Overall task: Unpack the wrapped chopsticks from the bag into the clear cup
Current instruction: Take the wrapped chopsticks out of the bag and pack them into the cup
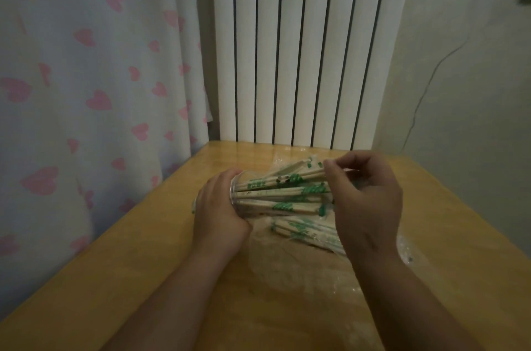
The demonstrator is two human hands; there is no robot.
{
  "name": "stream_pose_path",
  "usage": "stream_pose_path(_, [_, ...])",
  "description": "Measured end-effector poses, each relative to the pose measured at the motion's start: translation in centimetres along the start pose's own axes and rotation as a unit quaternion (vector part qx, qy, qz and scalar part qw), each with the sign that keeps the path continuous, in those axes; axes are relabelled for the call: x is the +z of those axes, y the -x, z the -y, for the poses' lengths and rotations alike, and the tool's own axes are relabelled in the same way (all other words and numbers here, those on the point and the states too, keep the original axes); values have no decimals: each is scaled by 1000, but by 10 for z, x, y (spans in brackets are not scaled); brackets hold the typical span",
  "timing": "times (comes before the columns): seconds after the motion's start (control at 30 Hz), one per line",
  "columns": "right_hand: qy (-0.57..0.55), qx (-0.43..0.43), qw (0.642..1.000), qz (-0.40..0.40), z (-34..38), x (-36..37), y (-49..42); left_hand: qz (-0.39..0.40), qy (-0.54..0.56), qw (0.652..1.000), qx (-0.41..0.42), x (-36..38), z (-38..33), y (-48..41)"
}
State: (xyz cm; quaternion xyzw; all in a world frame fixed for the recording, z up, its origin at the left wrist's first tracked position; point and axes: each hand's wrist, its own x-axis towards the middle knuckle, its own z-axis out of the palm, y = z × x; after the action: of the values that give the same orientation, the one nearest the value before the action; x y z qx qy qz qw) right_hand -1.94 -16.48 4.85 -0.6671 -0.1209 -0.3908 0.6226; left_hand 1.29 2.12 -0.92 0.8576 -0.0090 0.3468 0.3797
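Note:
My left hand grips the clear cup, which is tipped on its side with its mouth toward the right. Several wrapped chopsticks with green print stick out of the cup. My right hand pinches the far ends of those chopsticks with curled fingers. More wrapped chopsticks lie inside the clear plastic bag, which is spread flat on the wooden table below my right hand.
A white radiator stands right behind the table's far edge. A curtain with pink hearts hangs at the left. A plain wall with a thin cable is at the right.

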Motion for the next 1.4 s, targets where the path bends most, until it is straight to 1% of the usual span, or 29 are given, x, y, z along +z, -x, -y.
stream_pose_path(0.1, [102,-89,991,-10,-3,2,0,3,-3,1000,-6,1,2,0])
stream_pose_path(0.13, [135,-99,986,-5,-3,3,0,3,-4,1000,-6,1,2,0])
stream_pose_path(0.2, [169,-82,982,26,-4,8,3,0,-8,1000,1,2,0,0])
stream_pose_path(0.33, [118,-30,979,166,-4,9,7,-2,-13,1000,-5,1,1,-1])
stream_pose_path(0.4, [124,-34,968,217,-4,7,7,-2,-19,1000,-14,1,0,-1])
stream_pose_path(0.43, [151,-49,961,225,-5,8,6,-2,-23,1000,-14,1,0,-1])
stream_pose_path(0.5, [214,-70,950,215,-8,10,7,-1,-31,1000,-5,3,0,0])
stream_pose_path(0.6, [303,-64,926,215,-12,13,6,3,-43,999,20,5,-1,2])
stream_pose_path(0.73, [354,-79,888,282,-12,11,6,4,-47,999,24,7,-2,2])
stream_pose_path(0.8, [357,-84,878,308,-11,10,6,2,-44,999,27,6,-3,3])
stream_pose_path(0.87, [333,-75,886,315,-13,9,5,5,-36,999,29,4,-4,4])
stream_pose_path(0.9, [311,-68,898,304,-14,8,6,6,-34,999,30,3,-4,4])
stream_pose_path(0.97, [276,-75,926,247,-16,7,7,6,-32,999,28,1,-5,3])
stream_pose_path(1.03, [261,-67,942,199,-19,6,8,3,-32,999,23,0,-4,3])
stream_pose_path(1.07, [249,-49,947,197,-19,6,7,3,-31,999,19,0,-4,2])
stream_pose_path(1.13, [226,-16,949,217,-20,9,6,5,-29,999,19,0,-4,2])
stream_pose_path(1.2, [225,-10,947,229,-23,8,6,8,-28,999,28,1,-2,3])
stream_pose_path(1.27, [209,-11,953,219,-22,6,6,10,-26,999,26,1,-2,3])
stream_pose_path(1.4, [161,-13,972,169,-21,-2,3,-2,-12,1000,-4,-1,1,-1])
